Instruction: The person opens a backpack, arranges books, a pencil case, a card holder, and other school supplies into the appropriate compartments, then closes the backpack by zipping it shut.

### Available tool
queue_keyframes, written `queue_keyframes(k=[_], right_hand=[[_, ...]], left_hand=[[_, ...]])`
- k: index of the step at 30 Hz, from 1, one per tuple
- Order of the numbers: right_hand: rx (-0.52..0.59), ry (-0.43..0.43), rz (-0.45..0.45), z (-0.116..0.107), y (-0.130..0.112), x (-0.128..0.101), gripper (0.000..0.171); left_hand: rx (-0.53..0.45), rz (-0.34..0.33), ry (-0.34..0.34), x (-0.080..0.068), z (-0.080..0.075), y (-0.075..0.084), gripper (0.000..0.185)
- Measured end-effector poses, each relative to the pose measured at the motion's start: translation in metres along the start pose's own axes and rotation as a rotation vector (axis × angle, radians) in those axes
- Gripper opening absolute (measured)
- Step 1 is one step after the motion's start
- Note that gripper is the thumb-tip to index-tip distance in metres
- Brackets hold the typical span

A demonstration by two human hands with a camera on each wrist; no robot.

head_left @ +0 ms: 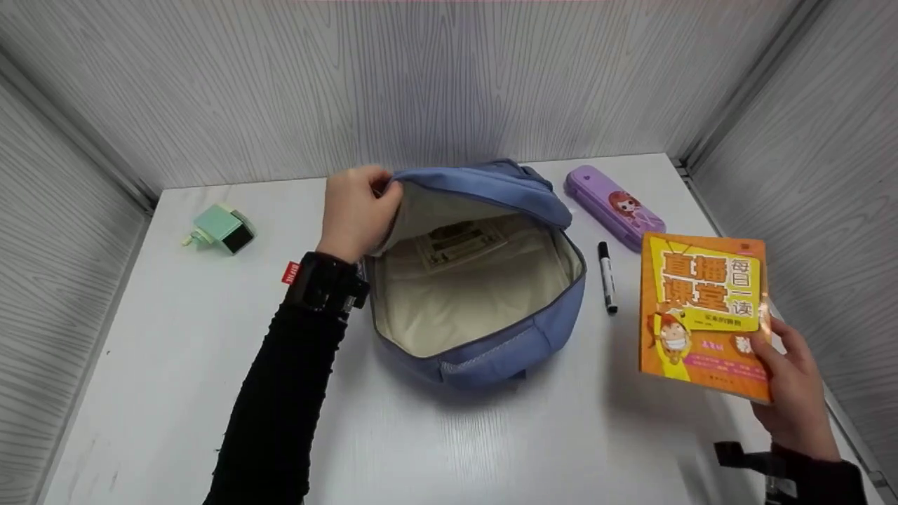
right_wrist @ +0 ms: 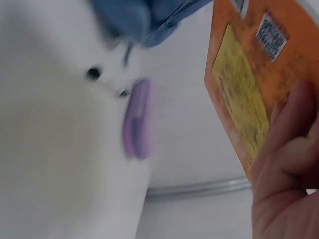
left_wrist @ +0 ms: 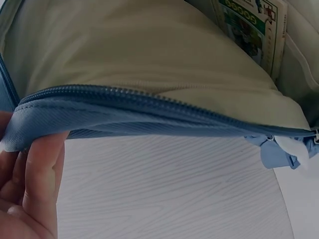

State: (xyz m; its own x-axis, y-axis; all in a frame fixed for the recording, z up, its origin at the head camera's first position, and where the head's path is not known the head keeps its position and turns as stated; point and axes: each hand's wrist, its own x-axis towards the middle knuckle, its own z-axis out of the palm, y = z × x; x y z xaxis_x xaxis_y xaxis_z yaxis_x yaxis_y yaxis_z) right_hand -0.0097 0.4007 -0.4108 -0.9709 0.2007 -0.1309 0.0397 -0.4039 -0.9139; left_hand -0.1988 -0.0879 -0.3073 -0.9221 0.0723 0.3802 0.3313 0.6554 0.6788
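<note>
Your left hand [head_left: 358,214] pinches the upper edge of the blue backpack [head_left: 491,337] at its zipper, fingers curled over the fabric. The left wrist view shows the fingers [left_wrist: 42,174] under the zipper band [left_wrist: 149,107], lifted off the white surface [head_left: 175,365]. That lift holds the mouth wide; the cream lining [head_left: 449,301] and a printed label [head_left: 459,242] inside are in plain sight. The backpack lies on its back at mid-surface, opening facing up and toward you, its long axis running from you to the rear wall.

Your right hand [head_left: 796,393] grips the orange book [head_left: 701,312] at its lower right corner, thumb on the cover and fingers behind, as the right wrist view confirms [right_wrist: 286,164]. The book is held above the surface, well right of the backpack, cover toward you, title upright, long axis running near to far and tilted slightly. A corner grip leaves most of the book free of the hand.

Between book and backpack lies a black marker [head_left: 607,277], long axis near to far. Beyond it is a purple pencil case [head_left: 614,205], angled diagonally, just beside the backpack's top right. A mint-green pencil sharpener [head_left: 223,229] sits far left, well apart from the rest.
</note>
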Motion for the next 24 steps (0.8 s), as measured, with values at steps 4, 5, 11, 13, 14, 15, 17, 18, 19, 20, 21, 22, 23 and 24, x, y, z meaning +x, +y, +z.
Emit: queue_keyframes(k=[4, 5, 11, 13, 14, 15, 17, 18, 19, 20, 21, 22, 23, 24], right_hand=[[0.112, -0.269, 0.120, 0.024, -0.013, -0.011, 0.031], [0.118, -0.324, 0.182, 0.033, -0.015, -0.013, 0.033], [-0.018, -0.353, 0.544, 0.116, -0.013, -0.011, 0.022], [-0.064, -0.304, 0.602, 0.148, -0.007, -0.005, 0.031], [-0.076, -0.289, 0.615, 0.163, -0.004, -0.002, 0.039], [-0.085, -0.291, 0.622, 0.177, -0.002, 0.003, 0.047], [-0.096, -0.317, 0.615, 0.200, 0.003, 0.016, 0.056], [-0.089, -0.334, 0.608, 0.210, 0.005, 0.024, 0.059], [-0.080, -0.349, 0.606, 0.219, 0.007, 0.032, 0.059], [-0.071, -0.364, 0.602, 0.227, 0.010, 0.040, 0.059], [-0.069, -0.371, 0.606, 0.235, 0.011, 0.049, 0.058], [-0.073, -0.366, 0.606, 0.242, 0.013, 0.057, 0.055], [-0.083, -0.359, 0.611, 0.247, 0.015, 0.065, 0.052], [-0.099, -0.347, 0.618, 0.252, 0.017, 0.074, 0.047]], left_hand=[[-0.015, -0.036, 0.028, 0.005, -0.002, 0.002, 0.022], [-0.016, -0.040, 0.031, 0.005, -0.002, 0.003, 0.022], [-0.028, -0.050, 0.046, 0.008, -0.003, 0.006, 0.022], [-0.035, -0.054, 0.049, 0.010, -0.004, 0.008, 0.022], [-0.038, -0.056, 0.050, 0.011, -0.004, 0.010, 0.022], [-0.041, -0.057, 0.050, 0.013, -0.005, 0.011, 0.022], [-0.045, -0.060, 0.054, 0.015, -0.005, 0.014, 0.022], [-0.047, -0.062, 0.055, 0.016, -0.006, 0.016, 0.022], [-0.049, -0.064, 0.055, 0.017, -0.006, 0.016, 0.022], [-0.050, -0.066, 0.055, 0.017, -0.006, 0.017, 0.022], [-0.052, -0.068, 0.057, 0.018, -0.006, 0.018, 0.022], [-0.054, -0.070, 0.055, 0.018, -0.006, 0.018, 0.022], [-0.054, -0.073, 0.054, 0.018, -0.005, 0.019, 0.022], [-0.055, -0.073, 0.051, 0.017, -0.005, 0.019, 0.022]])
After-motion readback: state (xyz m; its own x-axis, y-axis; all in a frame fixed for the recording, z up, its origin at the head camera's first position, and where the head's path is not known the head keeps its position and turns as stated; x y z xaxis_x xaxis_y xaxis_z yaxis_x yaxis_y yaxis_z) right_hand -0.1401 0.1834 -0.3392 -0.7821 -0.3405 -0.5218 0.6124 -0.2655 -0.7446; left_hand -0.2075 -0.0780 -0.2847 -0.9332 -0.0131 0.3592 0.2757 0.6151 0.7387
